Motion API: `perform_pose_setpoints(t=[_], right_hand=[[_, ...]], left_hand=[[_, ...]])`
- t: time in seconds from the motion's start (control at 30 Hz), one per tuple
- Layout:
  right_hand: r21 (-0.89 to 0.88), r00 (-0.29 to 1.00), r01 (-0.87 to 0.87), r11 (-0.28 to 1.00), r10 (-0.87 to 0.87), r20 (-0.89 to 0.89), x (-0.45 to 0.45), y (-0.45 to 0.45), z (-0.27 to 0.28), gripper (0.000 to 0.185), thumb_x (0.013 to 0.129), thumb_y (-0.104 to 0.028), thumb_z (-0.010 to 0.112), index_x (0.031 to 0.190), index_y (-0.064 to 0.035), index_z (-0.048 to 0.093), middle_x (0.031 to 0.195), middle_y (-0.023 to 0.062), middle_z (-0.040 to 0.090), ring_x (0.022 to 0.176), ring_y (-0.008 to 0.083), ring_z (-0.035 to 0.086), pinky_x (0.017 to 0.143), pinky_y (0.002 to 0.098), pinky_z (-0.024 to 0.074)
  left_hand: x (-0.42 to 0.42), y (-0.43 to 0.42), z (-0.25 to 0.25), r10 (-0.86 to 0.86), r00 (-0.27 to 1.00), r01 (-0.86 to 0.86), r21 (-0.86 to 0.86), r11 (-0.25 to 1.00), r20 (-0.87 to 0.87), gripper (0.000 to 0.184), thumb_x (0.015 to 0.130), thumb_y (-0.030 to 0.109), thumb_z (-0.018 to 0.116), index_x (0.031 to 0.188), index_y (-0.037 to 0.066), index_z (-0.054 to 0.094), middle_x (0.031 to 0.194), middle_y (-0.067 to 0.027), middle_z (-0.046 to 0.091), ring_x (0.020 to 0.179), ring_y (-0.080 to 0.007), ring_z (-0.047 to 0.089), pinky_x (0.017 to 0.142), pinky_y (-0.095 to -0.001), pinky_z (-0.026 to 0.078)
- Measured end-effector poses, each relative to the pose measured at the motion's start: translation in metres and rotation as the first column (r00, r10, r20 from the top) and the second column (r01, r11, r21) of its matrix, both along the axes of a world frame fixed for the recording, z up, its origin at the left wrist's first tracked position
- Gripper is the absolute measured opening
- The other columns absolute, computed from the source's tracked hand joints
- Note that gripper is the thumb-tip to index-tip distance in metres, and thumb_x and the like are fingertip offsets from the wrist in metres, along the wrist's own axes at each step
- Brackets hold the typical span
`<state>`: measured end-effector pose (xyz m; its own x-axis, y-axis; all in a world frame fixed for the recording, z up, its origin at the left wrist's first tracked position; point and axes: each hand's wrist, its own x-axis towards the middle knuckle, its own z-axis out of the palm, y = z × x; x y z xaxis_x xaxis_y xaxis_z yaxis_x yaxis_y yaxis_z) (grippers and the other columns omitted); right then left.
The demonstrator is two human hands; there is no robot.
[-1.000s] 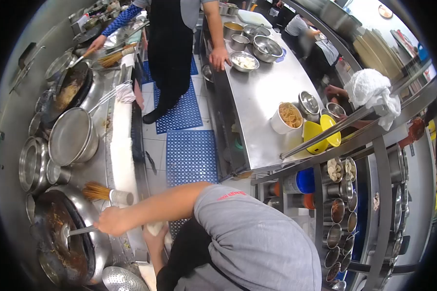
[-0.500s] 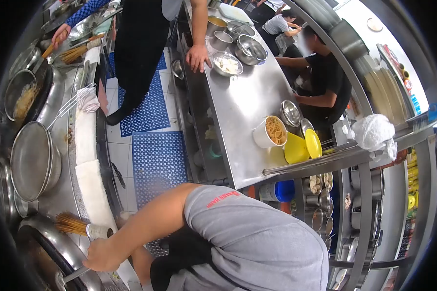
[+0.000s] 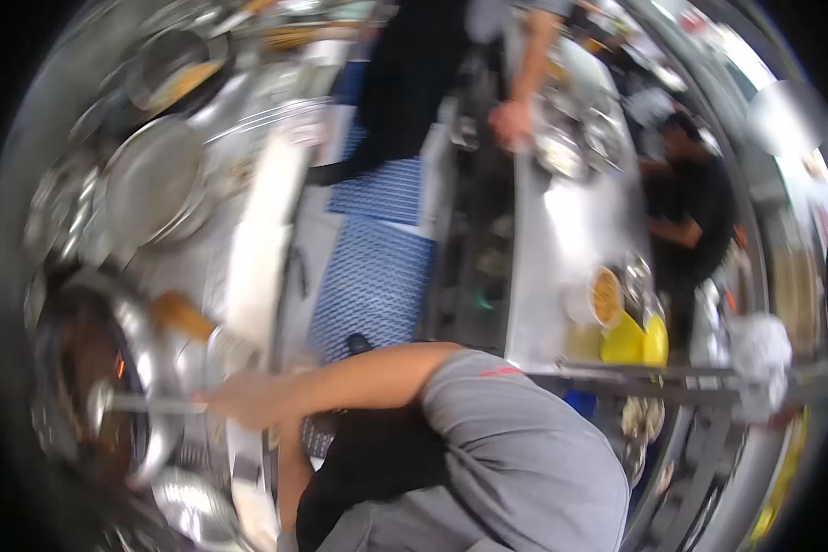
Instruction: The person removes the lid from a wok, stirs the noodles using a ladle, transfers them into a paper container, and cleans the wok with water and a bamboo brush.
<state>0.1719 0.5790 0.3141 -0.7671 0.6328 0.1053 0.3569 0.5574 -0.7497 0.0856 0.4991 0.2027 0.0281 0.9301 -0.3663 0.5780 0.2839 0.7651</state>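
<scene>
My right hand (image 3: pixel 248 400) grips the end of a long metal handle, its fingers blurred by motion. That handle belongs to a ladle (image 3: pixel 152 405), whose round head lies over the dark wok (image 3: pixel 87 340) at the left. An orange glow shows inside the wok. Just beyond my hand, a bamboo brush (image 3: pixel 182 316) with a pale wrapped grip lies on the stove edge. Of my left arm, only a forearm (image 3: pixel 292 474) shows below the right one. My left hand is hidden behind the right arm, so its fingers cannot be seen.
A large round strainer (image 3: pixel 156 179) and a pan with food (image 3: pixel 179 83) stand farther along the stove. White cloths (image 3: pixel 258 239) line its edge. Across blue mats (image 3: pixel 373 285) is a steel counter (image 3: pixel 547 304) with bowls and a noodle tub (image 3: pixel 605 297). A co-worker's hand (image 3: pixel 511 124) rests there.
The whole view has shifted and blurred, with the scene sliding right. My right hand and the ladle now reach farther over the wok, and more of the wok is in view.
</scene>
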Motion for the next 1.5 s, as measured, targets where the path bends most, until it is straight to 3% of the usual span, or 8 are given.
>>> perform_pose_setpoints(t=[0.17,0.37,0.5,0.8,1.0,1.17,1.37,1.5], right_hand=[[-0.189,0.944,0.056,0.980,0.010,0.331,-0.004,-0.020,0.030,0.062,0.080,-0.009,0.058,0.140,-0.0043,0.042,0.082,0.0290,0.064,0.076,0.0452,0.064,0.068,0.0507,0.0514],[-0.142,0.976,0.194,0.971,-0.176,0.128,-0.024,-0.042,0.027,0.062,0.085,-0.012,0.059,0.144,-0.0085,0.041,0.076,0.0298,0.063,0.071,0.0438,0.064,0.066,0.0486,0.0499],[-0.082,0.977,0.211,0.974,-0.210,0.024,-0.050,-0.037,0.007,0.062,0.086,-0.014,0.063,0.144,-0.0053,0.042,0.068,0.0213,0.062,0.053,0.0268,0.059,0.059,0.0385,0.0488],[-0.503,0.903,0.151,0.851,-0.326,-0.279,-0.136,0.077,0.110,0.063,0.088,0.000,0.057,0.147,-0.0063,0.036,0.061,0.0018,0.051,0.039,0.0101,0.046,0.033,0.0268,0.0360],[-0.577,0.831,0.096,0.811,-0.385,-0.402,-0.249,0.246,0.173,0.003,0.084,0.003,0.056,0.086,0.0028,0.054,0.059,0.0075,0.053,0.039,0.0170,0.050,0.033,0.0327,0.0406],[-0.675,0.799,0.029,0.738,-0.423,-0.428,-0.328,0.348,0.183,0.012,0.088,-0.004,0.057,0.077,-0.0002,0.055,0.059,0.0082,0.055,0.042,0.0181,0.053,0.036,0.0324,0.0432],[-0.759,0.591,-0.622,0.193,-0.520,-0.616,-0.285,0.350,0.159,0.012,0.091,-0.011,0.059,0.082,-0.0059,0.052,0.066,0.0029,0.056,0.046,0.0104,0.050,0.038,0.0227,0.0436],[-0.636,0.883,0.099,0.765,-0.362,-0.298,-0.233,0.361,0.156,0.004,0.084,-0.003,0.058,0.083,-0.0019,0.055,0.060,0.0061,0.055,0.040,0.0156,0.050,0.035,0.0306,0.0431]], left_hand=[[-0.026,-0.050,0.100,-0.131,0.984,0.137,-0.045,0.989,0.120,0.049,0.066,0.027,0.082,0.104,0.002,0.064,0.096,-0.0165,0.069,0.089,-0.0282,0.068,0.080,-0.0390,0.051],[-0.120,-0.102,0.180,0.046,0.984,-0.067,0.123,0.990,0.170,0.052,0.061,0.028,0.082,0.101,0.002,0.062,0.094,-0.0180,0.066,0.089,-0.0360,0.065,0.085,-0.0426,0.050],[-0.161,-0.073,0.211,0.302,0.928,-0.055,0.724,0.687,-0.216,0.050,0.059,0.025,0.081,0.098,0.000,0.061,0.136,-0.0239,0.044,0.125,-0.0430,0.043,0.101,-0.0490,0.040],[-0.205,0.000,0.191,0.410,0.828,-0.126,0.586,0.801,-0.382,0.048,0.060,0.026,0.077,0.101,0.004,0.064,0.112,-0.0157,0.057,0.109,-0.0345,0.050,0.094,-0.0442,0.042],[-0.200,0.020,0.180,0.361,0.816,-0.104,0.500,0.860,-0.452,0.050,0.059,0.036,0.077,0.099,0.008,0.067,0.101,-0.0137,0.058,0.102,-0.0318,0.053,0.089,-0.0427,0.039],[-0.201,0.025,0.177,0.408,0.801,-0.119,0.550,0.826,-0.438,0.043,0.060,0.038,0.076,0.092,0.009,0.069,0.093,-0.0109,0.058,0.096,-0.0293,0.053,0.085,-0.0416,0.039],[-0.201,0.026,0.182,0.414,0.820,-0.139,0.566,0.813,-0.394,0.040,0.061,0.036,0.075,0.090,0.009,0.068,0.091,-0.0095,0.058,0.094,-0.0290,0.054,0.085,-0.0414,0.040],[-0.196,0.031,0.189,0.430,0.808,-0.150,0.565,0.811,-0.403,0.042,0.060,0.035,0.077,0.091,0.008,0.068,0.092,-0.0104,0.058,0.094,-0.0297,0.054,0.085,-0.0417,0.040]])
